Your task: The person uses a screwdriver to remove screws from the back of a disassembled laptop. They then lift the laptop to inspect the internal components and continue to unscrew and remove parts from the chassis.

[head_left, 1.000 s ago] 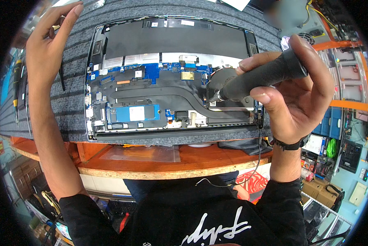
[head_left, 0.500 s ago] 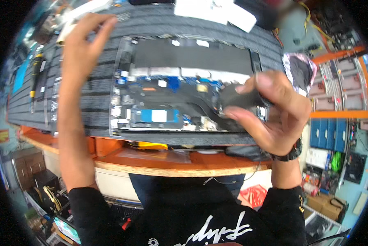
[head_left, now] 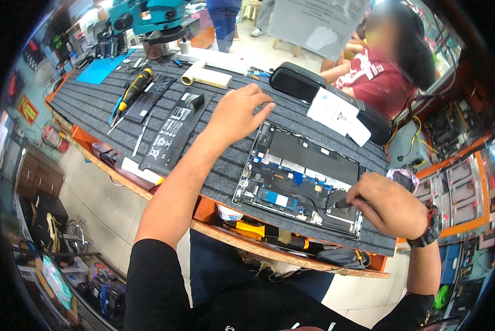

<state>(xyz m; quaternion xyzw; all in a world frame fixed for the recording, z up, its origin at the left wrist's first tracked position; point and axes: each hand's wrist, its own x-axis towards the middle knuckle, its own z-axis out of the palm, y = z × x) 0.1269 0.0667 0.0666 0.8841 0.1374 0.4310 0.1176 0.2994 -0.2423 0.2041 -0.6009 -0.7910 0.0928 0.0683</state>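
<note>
An opened laptop base lies on the grey ribbed mat, its internal boards, dark battery and round fan area exposed. Over its right end, my right hand is closed, thumb and fingers pinched round a small dark object that reaches toward the fan area. What kind of object it is cannot be made out. My left hand hovers beyond the laptop's left corner, fingers apart and holding nothing. Left of that forearm lies a loose black laptop battery.
Another black battery pack, a yellow-black screwdriver and a cream pipe-shaped piece lie on the mat. A teal microscope stands behind. White papers and a black case lie near a seated person. An open drawer sits below.
My view has tilted up, bringing in the far bench and room. My right hand has turned palm down and lowered the dark object toward the laptop's fan area. My left hand stays open.
</note>
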